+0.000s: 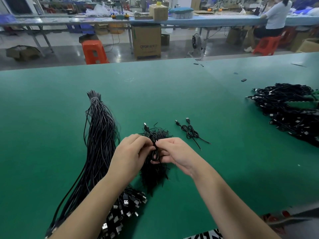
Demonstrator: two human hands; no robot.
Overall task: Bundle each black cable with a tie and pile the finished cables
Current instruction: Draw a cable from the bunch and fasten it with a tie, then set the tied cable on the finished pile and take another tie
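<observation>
My left hand (132, 152) and my right hand (172, 155) meet over the green table (172, 94) and pinch a coiled black cable (154, 155) between their fingertips. Its USB plug (146, 126) sticks up behind the hands. Under the hands lies a heap of black ties (153, 178). A long bunch of loose black cables (100, 135), bound near its far end, stretches along the left, with its USB plugs (126, 204) near my left forearm. Two bundled cables (189, 131) lie just right of the hands. A big pile of bundled cables (290, 111) sits at the far right.
Small dark scraps (243, 80) lie on the far right part of the table. Beyond the table's far edge are an orange stool (94, 51), a cardboard box (146, 43), a floor fan (197, 44) and a seated person (274, 16) at another bench.
</observation>
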